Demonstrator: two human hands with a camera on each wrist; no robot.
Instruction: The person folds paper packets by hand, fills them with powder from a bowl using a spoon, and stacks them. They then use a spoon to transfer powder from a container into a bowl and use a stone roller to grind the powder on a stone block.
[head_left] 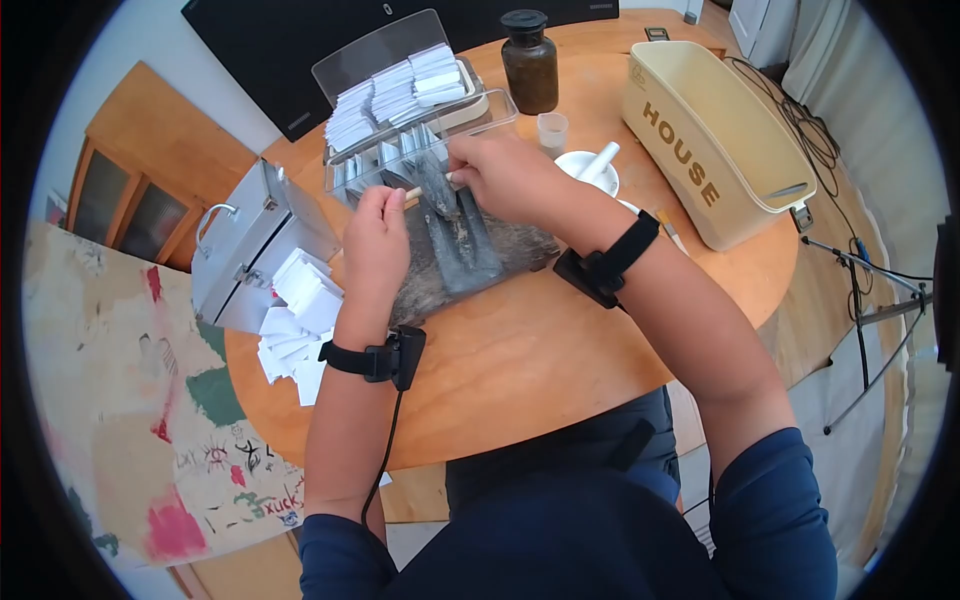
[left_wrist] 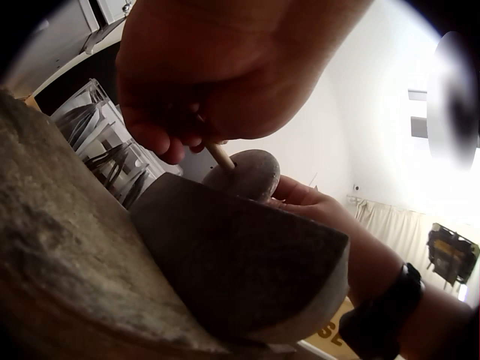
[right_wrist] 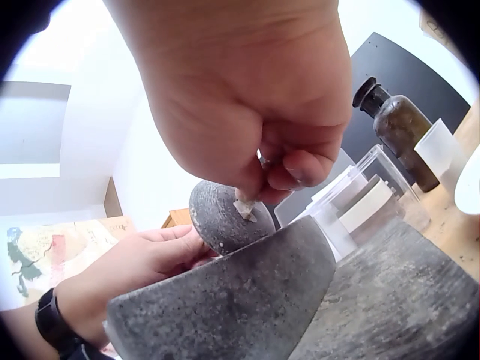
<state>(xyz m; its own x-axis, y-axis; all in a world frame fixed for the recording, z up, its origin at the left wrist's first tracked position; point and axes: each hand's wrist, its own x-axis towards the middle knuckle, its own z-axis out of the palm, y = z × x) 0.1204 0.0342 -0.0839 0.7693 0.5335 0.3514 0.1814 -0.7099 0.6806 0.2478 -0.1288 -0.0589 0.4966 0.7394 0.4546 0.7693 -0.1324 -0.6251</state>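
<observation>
A grey stone grinding wheel (head_left: 434, 186) stands upright in a boat-shaped stone trough (head_left: 478, 262), with a wooden axle (left_wrist: 220, 155) through its middle. My left hand (head_left: 376, 245) grips the axle's left end, fingers curled round it. On the other side, my right hand (head_left: 505, 178) pinches the pale, rough right end of the axle (right_wrist: 244, 209). In the right wrist view, the wheel (right_wrist: 225, 219) rises above the trough wall (right_wrist: 232, 300). A dark, weathered slab (head_left: 415, 290) lies beneath the trough.
Beyond the trough stands a clear box (head_left: 500, 112) of silvery packets, with a bin of white paper packets (head_left: 400, 92) behind. A metal case (head_left: 250, 240) and loose white papers (head_left: 305, 290) lie left. A brown bottle (head_left: 530, 70), mortar (head_left: 572, 165) and cream HOUSE tub (head_left: 690, 180) stand right.
</observation>
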